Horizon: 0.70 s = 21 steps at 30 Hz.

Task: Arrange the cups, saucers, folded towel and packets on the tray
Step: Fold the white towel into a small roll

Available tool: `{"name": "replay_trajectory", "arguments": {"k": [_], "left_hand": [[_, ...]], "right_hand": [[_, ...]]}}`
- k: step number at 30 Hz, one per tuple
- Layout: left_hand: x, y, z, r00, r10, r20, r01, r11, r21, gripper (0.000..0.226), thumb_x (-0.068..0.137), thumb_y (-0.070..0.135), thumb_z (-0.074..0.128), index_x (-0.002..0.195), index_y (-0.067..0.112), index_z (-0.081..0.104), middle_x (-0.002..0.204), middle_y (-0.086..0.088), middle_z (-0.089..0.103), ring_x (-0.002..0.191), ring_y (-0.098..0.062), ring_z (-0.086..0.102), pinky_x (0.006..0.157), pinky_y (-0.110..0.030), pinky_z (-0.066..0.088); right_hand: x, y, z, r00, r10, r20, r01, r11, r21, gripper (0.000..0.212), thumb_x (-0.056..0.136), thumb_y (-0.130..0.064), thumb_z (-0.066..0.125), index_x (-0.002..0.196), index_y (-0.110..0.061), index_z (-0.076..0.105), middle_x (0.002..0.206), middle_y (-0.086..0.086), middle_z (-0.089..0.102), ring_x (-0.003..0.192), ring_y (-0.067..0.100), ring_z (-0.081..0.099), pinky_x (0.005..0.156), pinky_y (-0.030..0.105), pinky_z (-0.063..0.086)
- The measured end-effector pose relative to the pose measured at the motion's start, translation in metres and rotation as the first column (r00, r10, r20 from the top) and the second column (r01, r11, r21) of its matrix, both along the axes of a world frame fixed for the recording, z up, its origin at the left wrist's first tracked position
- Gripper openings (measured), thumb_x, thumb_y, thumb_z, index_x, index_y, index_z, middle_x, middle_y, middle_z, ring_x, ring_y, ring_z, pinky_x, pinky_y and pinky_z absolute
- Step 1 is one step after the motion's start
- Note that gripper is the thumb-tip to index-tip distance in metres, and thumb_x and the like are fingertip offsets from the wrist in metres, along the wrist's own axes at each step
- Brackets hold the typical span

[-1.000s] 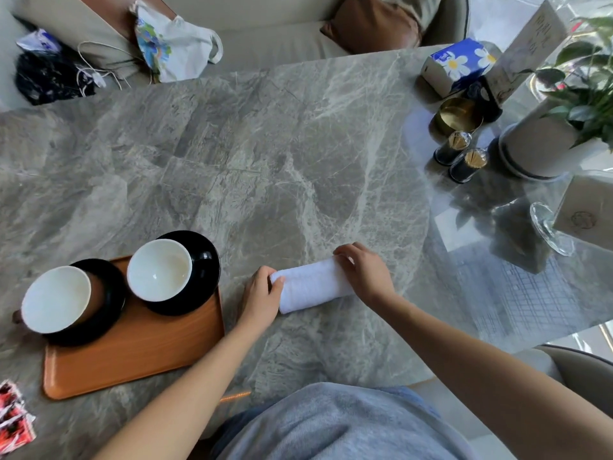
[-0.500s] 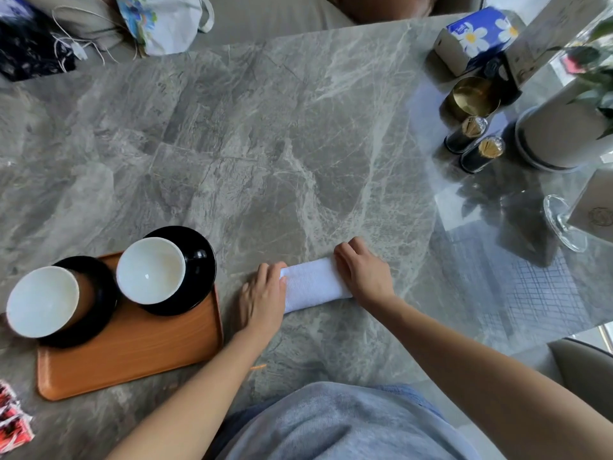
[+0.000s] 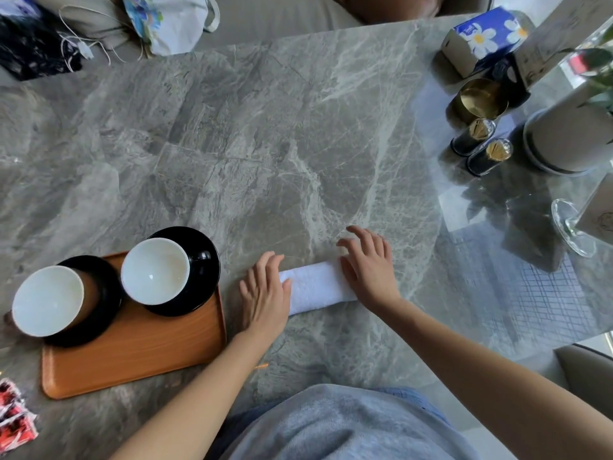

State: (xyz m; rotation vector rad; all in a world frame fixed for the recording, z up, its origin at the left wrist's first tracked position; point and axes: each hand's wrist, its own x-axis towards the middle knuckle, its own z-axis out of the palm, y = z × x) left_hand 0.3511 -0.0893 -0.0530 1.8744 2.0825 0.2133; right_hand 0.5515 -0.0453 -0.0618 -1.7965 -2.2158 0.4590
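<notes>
A white folded towel (image 3: pixel 316 287) lies on the grey marble table, just right of the orange tray (image 3: pixel 139 353). My left hand (image 3: pixel 265 293) rests flat on the towel's left end, fingers spread. My right hand (image 3: pixel 368 263) presses flat on its right end. On the tray stand two black saucers, each with a white-lined cup: a left cup (image 3: pixel 48 300) and a right cup (image 3: pixel 155 269). The right saucer (image 3: pixel 202 277) overhangs the tray's far edge. Red packets (image 3: pixel 15 416) lie on the table at the lower left, off the tray.
At the right stand a brass cup (image 3: pixel 479 97), two dark toothpick jars (image 3: pixel 481 146), a blue tissue box (image 3: pixel 482 38), a grey plant pot (image 3: pixel 570 141) and a glass base (image 3: pixel 570 227). A sofa with a cloth bag (image 3: pixel 169 21) lies beyond the far edge.
Both hands went from pinching the towel's ends to lying flat on them with fingers spread. The towel looks flatter. The view shifted slightly.
</notes>
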Motion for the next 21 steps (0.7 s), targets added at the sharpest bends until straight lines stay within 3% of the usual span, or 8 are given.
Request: {"name": "replay_trajectory", "arguments": {"k": [4,6,9,18,21], "left_hand": [[0.005,-0.019,0.005,0.967,-0.252,-0.043,0.256,0.959,0.123,0.057,0.086,0.029,0.048,0.139,0.01,0.035,0.148,-0.01,0.039,0.132,-0.022,0.037,0.105,-0.051,0.03],[0.011,-0.026,0.003,0.926,-0.359,-0.114,0.367,0.928,0.064,0.059,0.087,0.033,0.041,0.14,0.009,0.036,0.15,-0.009,0.037,0.136,-0.022,0.037,0.108,-0.052,0.03],[0.014,-0.024,-0.003,0.914,-0.369,-0.169,0.362,0.93,-0.07,0.06,0.088,0.038,0.038,0.139,0.009,0.04,0.147,-0.008,0.041,0.134,-0.022,0.042,0.104,-0.054,0.037],[-0.001,-0.019,-0.009,0.896,-0.424,-0.132,0.398,0.898,-0.185,0.062,0.09,0.045,0.03,0.143,0.012,0.033,0.15,-0.004,0.038,0.136,-0.022,0.038,0.106,-0.057,0.03],[-0.003,-0.016,-0.01,0.892,-0.443,-0.096,0.415,0.883,-0.217,0.064,0.091,0.045,0.028,0.146,0.013,0.023,0.154,-0.004,0.028,0.141,-0.023,0.027,0.11,-0.057,0.018]], "right_hand": [[-0.006,-0.015,0.013,0.981,0.194,0.009,-0.195,0.979,0.063,0.041,0.095,-0.029,0.037,0.135,-0.021,0.042,0.154,0.002,0.032,0.144,0.021,0.021,0.117,0.049,0.01],[-0.01,-0.026,0.01,0.943,0.327,0.057,-0.325,0.945,-0.036,0.051,0.097,-0.034,0.032,0.145,-0.018,0.031,0.159,0.001,0.017,0.148,0.02,0.007,0.118,0.049,0.002],[-0.008,-0.034,-0.002,0.93,0.347,0.123,-0.321,0.928,-0.19,0.06,0.098,-0.046,0.018,0.151,-0.02,0.008,0.159,-0.003,-0.002,0.147,0.017,-0.008,0.119,0.05,-0.005],[0.004,-0.031,-0.013,0.941,0.31,0.138,-0.28,0.939,-0.202,0.067,0.096,-0.055,0.018,0.15,-0.019,0.0,0.159,-0.001,0.004,0.148,0.016,0.003,0.118,0.046,-0.002],[0.002,-0.031,-0.014,0.94,0.307,0.147,-0.276,0.94,-0.201,0.068,0.096,-0.055,0.019,0.15,-0.017,0.002,0.159,0.0,0.004,0.147,0.017,0.005,0.118,0.045,-0.002]]}}
